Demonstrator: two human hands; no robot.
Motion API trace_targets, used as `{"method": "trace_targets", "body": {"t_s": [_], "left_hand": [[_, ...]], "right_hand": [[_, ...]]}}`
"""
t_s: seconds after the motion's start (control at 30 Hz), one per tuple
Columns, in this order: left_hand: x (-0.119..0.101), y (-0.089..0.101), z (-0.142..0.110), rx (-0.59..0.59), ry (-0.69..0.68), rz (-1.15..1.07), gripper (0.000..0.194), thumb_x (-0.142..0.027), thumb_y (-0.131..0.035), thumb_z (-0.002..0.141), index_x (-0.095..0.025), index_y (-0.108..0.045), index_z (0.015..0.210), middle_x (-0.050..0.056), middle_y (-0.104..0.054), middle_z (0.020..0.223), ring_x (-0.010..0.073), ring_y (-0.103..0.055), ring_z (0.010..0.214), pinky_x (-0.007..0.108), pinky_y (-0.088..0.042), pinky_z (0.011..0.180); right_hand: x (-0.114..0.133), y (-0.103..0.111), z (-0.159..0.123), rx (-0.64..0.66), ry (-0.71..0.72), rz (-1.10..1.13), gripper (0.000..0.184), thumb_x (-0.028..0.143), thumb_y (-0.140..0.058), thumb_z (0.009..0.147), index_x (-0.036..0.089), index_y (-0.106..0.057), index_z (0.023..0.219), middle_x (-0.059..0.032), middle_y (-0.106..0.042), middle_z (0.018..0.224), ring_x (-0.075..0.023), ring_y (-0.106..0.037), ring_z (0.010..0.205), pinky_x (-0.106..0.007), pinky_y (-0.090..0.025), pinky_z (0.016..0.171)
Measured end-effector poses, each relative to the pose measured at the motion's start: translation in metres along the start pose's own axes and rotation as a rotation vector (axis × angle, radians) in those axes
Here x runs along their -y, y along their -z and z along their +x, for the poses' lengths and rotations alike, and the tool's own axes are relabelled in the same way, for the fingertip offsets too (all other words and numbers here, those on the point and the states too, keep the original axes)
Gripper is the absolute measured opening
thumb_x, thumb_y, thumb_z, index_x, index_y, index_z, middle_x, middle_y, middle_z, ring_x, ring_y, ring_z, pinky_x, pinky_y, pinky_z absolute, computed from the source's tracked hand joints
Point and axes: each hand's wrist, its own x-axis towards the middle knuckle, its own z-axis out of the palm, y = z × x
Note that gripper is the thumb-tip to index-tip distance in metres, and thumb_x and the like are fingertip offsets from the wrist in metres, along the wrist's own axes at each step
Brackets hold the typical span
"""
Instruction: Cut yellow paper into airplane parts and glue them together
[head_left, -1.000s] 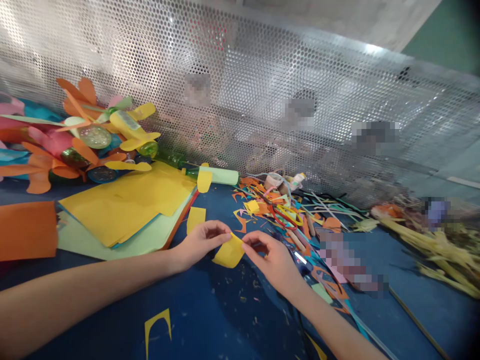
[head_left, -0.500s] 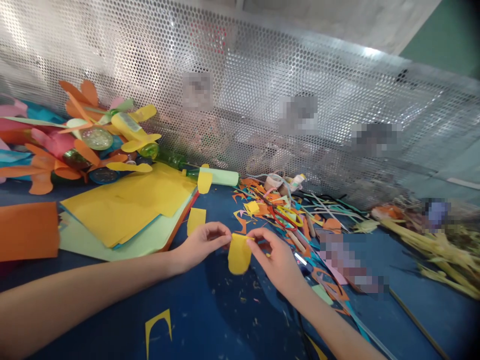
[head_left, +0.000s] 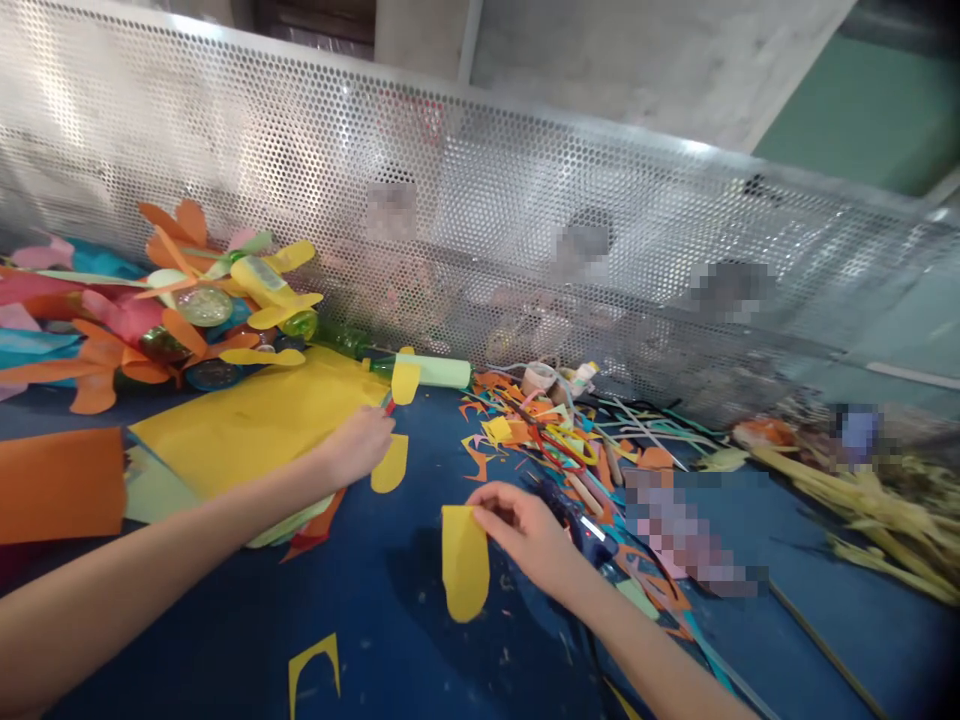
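My right hand (head_left: 529, 535) pinches the upper right corner of a yellow paper petal (head_left: 466, 570), which hangs with its rounded end down over the blue table. Up and to the left, my left hand (head_left: 360, 445) is over the right edge of a stack of coloured paper (head_left: 262, 420); its fingertips are hidden, so I cannot see whether it grips anything. Just right of it lies a second yellow petal (head_left: 390, 465). Another yellow petal (head_left: 406, 380) is at a green bottle wrapped in pale green paper (head_left: 444, 372).
Paper flowers and bottles (head_left: 202, 305) crowd the back left. A glue gun (head_left: 589, 530), scissors (head_left: 559, 445) and paper scraps (head_left: 517, 430) lie right of centre. Dry plant stalks (head_left: 847, 500) are far right. A perforated metal panel (head_left: 480, 180) stands behind; reflections of people show in it.
My left hand has let go of the yellow petal and moved up and left to the paper stack. The petal now hangs from my right hand alone, more of its length showing.
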Motion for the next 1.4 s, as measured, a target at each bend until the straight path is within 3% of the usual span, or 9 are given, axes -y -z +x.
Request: {"method": "trace_targets", "body": {"t_s": [0.17, 0.33, 0.47, 0.6, 0.77, 0.97, 1.17, 1.4], "left_hand": [[0.009, 0.001, 0.005, -0.006, 0.006, -0.112, 0.012, -0.014, -0.045, 0.072, -0.015, -0.056, 0.067, 0.006, -0.058, 0.068, 0.0227, -0.056, 0.072, 0.035, -0.042, 0.070], [-0.025, -0.001, 0.002, 0.038, -0.046, -0.397, 0.018, -0.031, -0.041, 0.084, -0.017, -0.051, 0.089, 0.001, -0.062, 0.075, 0.0141, -0.059, 0.066, 0.025, -0.046, 0.063], [-0.055, -0.010, -0.008, 0.129, 0.035, -0.879, 0.019, -0.034, -0.052, 0.080, -0.016, -0.054, 0.085, 0.000, -0.059, 0.072, 0.0119, -0.057, 0.061, 0.025, -0.047, 0.061], [-0.070, -0.014, -0.017, 0.155, 0.078, -1.099, 0.018, -0.031, -0.058, 0.077, -0.015, -0.058, 0.084, 0.000, -0.059, 0.073, 0.0111, -0.056, 0.062, 0.025, -0.047, 0.063], [-0.076, -0.009, -0.021, 0.184, 0.121, -1.130, 0.025, -0.035, -0.057, 0.079, -0.015, -0.063, 0.092, 0.002, -0.065, 0.079, 0.0126, -0.058, 0.064, 0.027, -0.047, 0.067], [-0.079, -0.011, -0.024, 0.169, 0.124, -1.142, 0.028, -0.032, -0.066, 0.071, -0.014, -0.065, 0.092, 0.005, -0.068, 0.090, 0.0173, -0.060, 0.081, 0.029, -0.046, 0.076], [-0.082, -0.016, -0.028, 0.104, 0.184, -1.164, 0.021, -0.029, -0.065, 0.071, -0.015, -0.067, 0.087, 0.004, -0.069, 0.084, 0.0155, -0.060, 0.073, 0.028, -0.047, 0.072], [-0.083, -0.025, -0.033, 0.147, 0.206, -1.250, 0.023, -0.032, -0.065, 0.072, -0.016, -0.067, 0.089, 0.003, -0.068, 0.084, 0.0150, -0.059, 0.073, 0.028, -0.046, 0.072]], "right_hand": [[0.004, -0.008, -0.006, 0.079, 0.015, -0.071, 0.012, 0.025, -0.050, 0.082, 0.017, -0.058, 0.086, -0.0029, -0.060, 0.077, -0.0143, -0.057, 0.071, -0.025, -0.046, 0.063], [0.004, -0.006, -0.006, -0.028, 0.096, -0.075, 0.012, 0.025, -0.050, 0.082, 0.019, -0.058, 0.089, -0.0019, -0.060, 0.079, -0.0142, -0.058, 0.074, -0.025, -0.048, 0.066], [0.001, -0.001, -0.003, -0.157, 0.106, -0.039, 0.013, 0.028, -0.051, 0.082, 0.020, -0.060, 0.088, -0.0030, -0.062, 0.087, -0.0156, -0.059, 0.079, -0.027, -0.049, 0.070], [-0.002, 0.003, 0.001, -0.223, 0.108, 0.027, 0.015, 0.029, -0.052, 0.081, 0.020, -0.058, 0.090, -0.0034, -0.063, 0.087, -0.0160, -0.061, 0.079, -0.029, -0.050, 0.073], [-0.004, 0.008, 0.003, -0.246, 0.104, 0.031, 0.028, 0.028, -0.055, 0.079, 0.019, -0.053, 0.106, -0.0021, -0.063, 0.080, -0.0161, -0.062, 0.076, -0.029, -0.050, 0.071], [-0.009, 0.009, 0.003, -0.260, 0.116, -0.053, 0.016, 0.027, -0.054, 0.080, 0.018, -0.061, 0.092, -0.0038, -0.064, 0.087, -0.0165, -0.061, 0.080, -0.029, -0.050, 0.073], [-0.002, 0.007, 0.001, -0.281, 0.139, -0.075, 0.012, 0.029, -0.055, 0.079, 0.019, -0.059, 0.086, -0.0035, -0.062, 0.088, -0.0166, -0.059, 0.083, -0.029, -0.050, 0.073], [-0.005, 0.005, 0.002, -0.157, 0.094, 0.053, 0.015, 0.032, -0.056, 0.080, 0.019, -0.054, 0.086, -0.0006, -0.061, 0.078, -0.0133, -0.060, 0.071, -0.026, -0.049, 0.066]]}}
